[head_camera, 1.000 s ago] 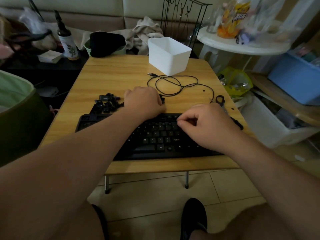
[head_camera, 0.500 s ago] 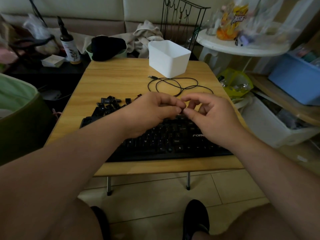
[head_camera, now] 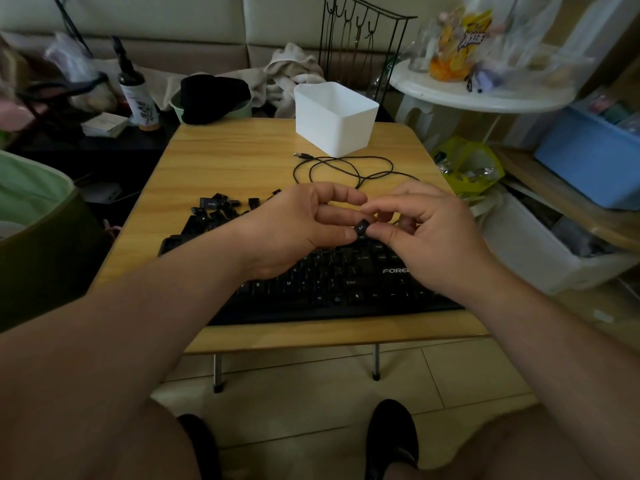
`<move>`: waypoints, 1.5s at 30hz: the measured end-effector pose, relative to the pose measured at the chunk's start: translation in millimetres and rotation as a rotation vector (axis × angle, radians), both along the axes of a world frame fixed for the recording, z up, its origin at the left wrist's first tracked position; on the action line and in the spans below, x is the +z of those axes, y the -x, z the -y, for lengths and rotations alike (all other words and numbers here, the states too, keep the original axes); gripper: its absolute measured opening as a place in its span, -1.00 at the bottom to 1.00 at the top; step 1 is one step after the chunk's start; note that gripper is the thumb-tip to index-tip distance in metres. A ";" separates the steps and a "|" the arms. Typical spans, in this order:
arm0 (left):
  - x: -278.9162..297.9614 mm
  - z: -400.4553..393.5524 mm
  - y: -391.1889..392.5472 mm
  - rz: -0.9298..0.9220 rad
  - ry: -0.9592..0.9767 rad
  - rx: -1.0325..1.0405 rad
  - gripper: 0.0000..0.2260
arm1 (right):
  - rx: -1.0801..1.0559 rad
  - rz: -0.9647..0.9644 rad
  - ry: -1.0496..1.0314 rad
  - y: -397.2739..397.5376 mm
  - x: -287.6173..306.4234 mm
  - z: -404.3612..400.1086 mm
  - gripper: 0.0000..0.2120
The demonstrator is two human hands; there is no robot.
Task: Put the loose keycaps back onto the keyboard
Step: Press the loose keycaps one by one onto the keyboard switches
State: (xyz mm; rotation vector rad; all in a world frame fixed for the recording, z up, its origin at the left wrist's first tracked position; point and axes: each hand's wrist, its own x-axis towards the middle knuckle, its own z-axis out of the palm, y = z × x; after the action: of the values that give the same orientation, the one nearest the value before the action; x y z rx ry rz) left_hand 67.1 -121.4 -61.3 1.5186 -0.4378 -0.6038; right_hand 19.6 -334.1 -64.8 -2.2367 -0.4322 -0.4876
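A black keyboard lies on the wooden table, near its front edge. Several loose black keycaps sit in a heap just behind the keyboard's left end. My left hand and my right hand meet above the keyboard's upper middle. One small black keycap is held in the air between them. My left thumb touches its left side and my right fingertips touch its right side. Both forearms hide much of the keyboard.
A white plastic bin stands at the table's back. The keyboard's black cable coils in front of the bin. A white side table, a blue box and a white crate crowd the right. A green basket stands at the left.
My left hand left the keycap heap and my right hand left the keys. Both rose and met above the keyboard, and a keycap now shows between the fingertips.
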 end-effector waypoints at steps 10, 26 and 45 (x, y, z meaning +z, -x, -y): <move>1.7 6.6 6.0 0.191 -0.034 0.144 -0.66 | -0.125 -0.119 -0.146 3.0 2.8 -6.1 -0.77; 8.6 3.3 -1.7 0.709 -0.172 0.412 -0.70 | -0.106 -0.366 -0.610 -27.3 13.5 -28.6 -0.87; -13.5 -42.7 -46.2 0.682 -0.880 0.121 -0.84 | -0.072 -0.399 0.497 -58.6 -6.9 -36.6 -0.91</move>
State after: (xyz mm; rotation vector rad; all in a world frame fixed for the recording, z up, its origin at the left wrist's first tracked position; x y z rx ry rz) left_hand 113.3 -78.8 -74.8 2.5905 -0.6277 -0.1417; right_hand 78.2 -297.6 -71.7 -2.7523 -0.2818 0.0510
